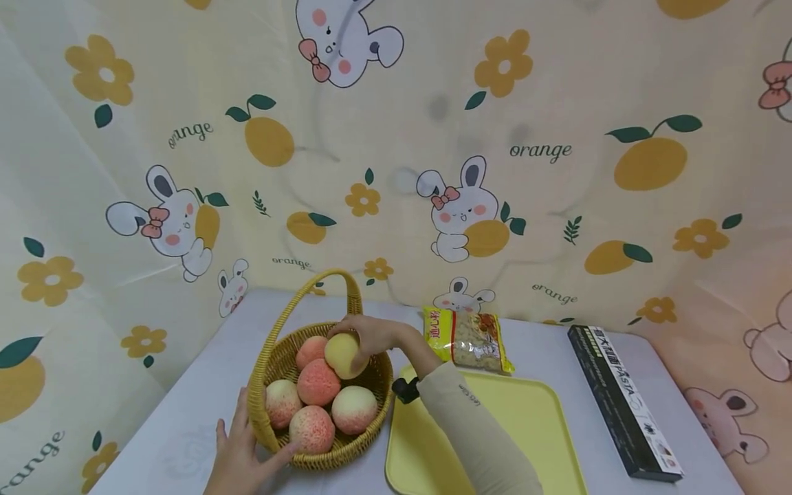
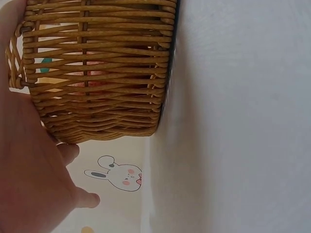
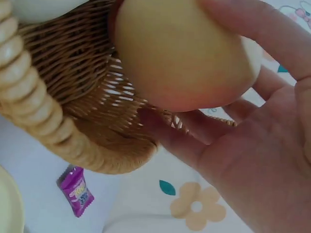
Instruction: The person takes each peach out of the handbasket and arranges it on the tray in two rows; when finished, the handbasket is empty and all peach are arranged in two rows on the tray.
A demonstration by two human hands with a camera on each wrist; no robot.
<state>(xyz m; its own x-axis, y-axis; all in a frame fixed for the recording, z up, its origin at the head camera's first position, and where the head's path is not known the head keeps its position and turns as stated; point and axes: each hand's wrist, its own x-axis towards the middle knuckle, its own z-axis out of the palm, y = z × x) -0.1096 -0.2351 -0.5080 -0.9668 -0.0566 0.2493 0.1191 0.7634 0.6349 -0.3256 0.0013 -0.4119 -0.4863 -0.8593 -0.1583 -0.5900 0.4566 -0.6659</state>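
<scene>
A woven yellow basket with a tall arched handle holds several round peaches, such as a pink peach and a cream peach with a pink blush. My right hand reaches into its far side and grips a yellow peach, thumb on one side and fingers on the other. In the right wrist view, this peach shows a reddish lower edge. Against the basket's near left side rests my left hand, its fingers spread and its thumb along the rim. The left wrist view shows the woven wall beside that hand.
A pale yellow tray lies right of the basket, partly under my right forearm. Behind it is a yellow food packet. Farther right lies a long black-and-white pasta box. A small purple wrapped sweet is near the basket.
</scene>
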